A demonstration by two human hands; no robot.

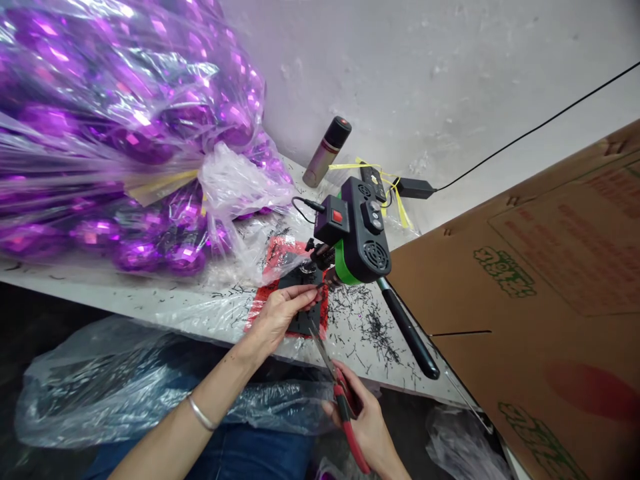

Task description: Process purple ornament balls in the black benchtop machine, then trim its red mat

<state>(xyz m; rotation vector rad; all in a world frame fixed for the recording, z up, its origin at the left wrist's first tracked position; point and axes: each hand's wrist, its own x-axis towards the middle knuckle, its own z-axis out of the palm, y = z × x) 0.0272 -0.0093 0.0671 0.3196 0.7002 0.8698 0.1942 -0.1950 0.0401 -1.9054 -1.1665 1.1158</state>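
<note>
My left hand [280, 313] reaches to the base of a black and green machine [357, 230] and pinches something small and dark at its nozzle; I cannot make out what it is. My right hand [363, 417] is closed round the red handles of a pair of scissors [333, 373], whose blades point up toward the left hand's fingertips. Under the machine lies a red mat [273, 270] with a black plate on it. Short black thread cuttings [373, 327] litter the white table [150, 303] around it.
A big clear bag of shiny purple baubles [115, 133] fills the table's left side. A grey spray can [327, 152] leans at the wall, beside a black adapter [414, 188] with its cable. A large cardboard box [540, 293] stands right. Plastic bags [115, 387] lie below the table edge.
</note>
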